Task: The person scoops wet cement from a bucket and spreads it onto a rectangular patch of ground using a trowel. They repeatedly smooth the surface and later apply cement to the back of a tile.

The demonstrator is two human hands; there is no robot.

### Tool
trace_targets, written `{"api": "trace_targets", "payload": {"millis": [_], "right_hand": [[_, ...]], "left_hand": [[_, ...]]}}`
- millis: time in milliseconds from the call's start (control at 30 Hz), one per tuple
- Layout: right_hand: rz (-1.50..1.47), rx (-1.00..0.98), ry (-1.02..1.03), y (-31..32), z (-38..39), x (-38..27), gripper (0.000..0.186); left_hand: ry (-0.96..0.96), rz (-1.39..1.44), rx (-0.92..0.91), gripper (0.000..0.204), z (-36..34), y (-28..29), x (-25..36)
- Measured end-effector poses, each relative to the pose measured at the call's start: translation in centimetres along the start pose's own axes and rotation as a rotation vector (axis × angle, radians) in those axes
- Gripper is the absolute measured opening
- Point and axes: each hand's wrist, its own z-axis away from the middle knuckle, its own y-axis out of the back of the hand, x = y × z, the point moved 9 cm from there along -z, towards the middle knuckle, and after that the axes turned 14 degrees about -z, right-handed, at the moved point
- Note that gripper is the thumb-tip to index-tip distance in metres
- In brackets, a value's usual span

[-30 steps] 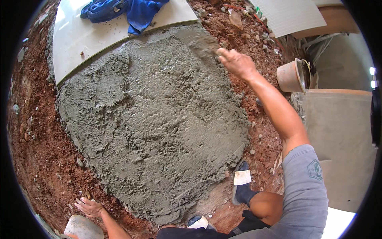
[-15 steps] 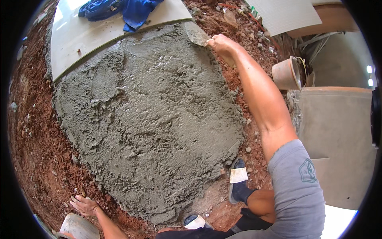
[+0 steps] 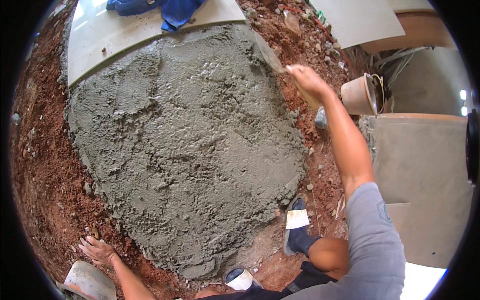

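Note:
My right hand [image 3: 307, 82] grips the handle of a metal trowel [image 3: 268, 52], whose blade is at the upper right edge of the wet grey mortar bed [image 3: 185, 145], below the corner of a large pale tile [image 3: 100, 45]. My left hand [image 3: 98, 252] has its fingers spread on the reddish soil [image 3: 47, 180] at the lower left, just beyond a bucket [image 3: 90, 280]. My two sandalled feet are at the lower edge of the mortar.
A blue cloth [image 3: 170, 12] lies on the pale tile. At the right are a bucket [image 3: 356, 96], a grey concrete slab [image 3: 420, 170] and pale boards [image 3: 355, 20]. Stones and small debris lie scattered in the soil beside the mortar.
My right hand first moved up and left, then came back down and right with the trowel, whose wooden handle now shows. My left hand stays spread on the soil.

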Motion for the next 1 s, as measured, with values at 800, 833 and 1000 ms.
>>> {"api": "trace_targets", "payload": {"millis": [800, 833, 1000], "right_hand": [[0.010, -0.354, 0.378, -24.9, 9.8, -16.3, 0.039], [0.099, -0.354, 0.444, -25.8, 10.7, -16.9, 0.037], [0.534, -0.190, 0.519, -23.3, 8.5, -16.4, 0.033]], "left_hand": [[0.041, -0.178, -0.059, 0.056, 1.1, 2.0, 1.8], [0.040, -0.140, -0.055, 0.056, 1.1, 2.1, 1.8], [0.052, -0.203, -0.089, 0.056, 1.2, 2.5, 2.1]]}}
